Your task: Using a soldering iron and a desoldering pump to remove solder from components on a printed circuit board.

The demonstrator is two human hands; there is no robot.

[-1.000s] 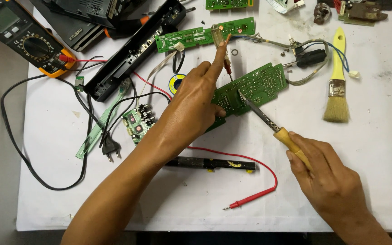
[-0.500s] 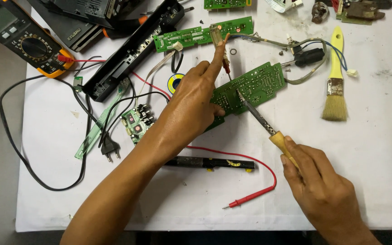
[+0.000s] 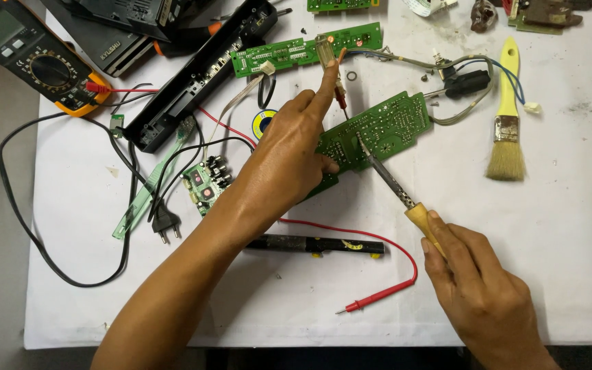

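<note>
The green circuit board [image 3: 378, 133] lies solder-side up near the middle of the table [image 3: 570, 274], a little toward its far edge, tilted so one corner points at the near left. Its face is dotted with small silvery joints and pale traces. The left hand [image 3: 289, 157] presses down on the board's near-left end, thumb on its surface, apparently to keep it from sliding, while the raised forefinger and another finger pinch a thin strand, probably solder wire [image 3: 340, 82], above it. The right hand [image 3: 477, 288] is closed around the wooden handle of a soldering iron [image 3: 388, 181], held like a pen so the tip meets one joint near the board's middle.

Just beyond, a long narrow green board [image 3: 289, 51] sits toward the far edge, with a black casing [image 3: 200, 75] slanting left of it. A yellow multimeter [image 3: 29, 58] occupies the far left corner; its red probe [image 3: 378, 298] rests near the near edge, beside a dark marker-like tool [image 3: 316, 244]. A yellow-handled brush [image 3: 506, 116] lies toward the right edge, and a black plug [image 3: 164, 223] on its cord to the left.
</note>
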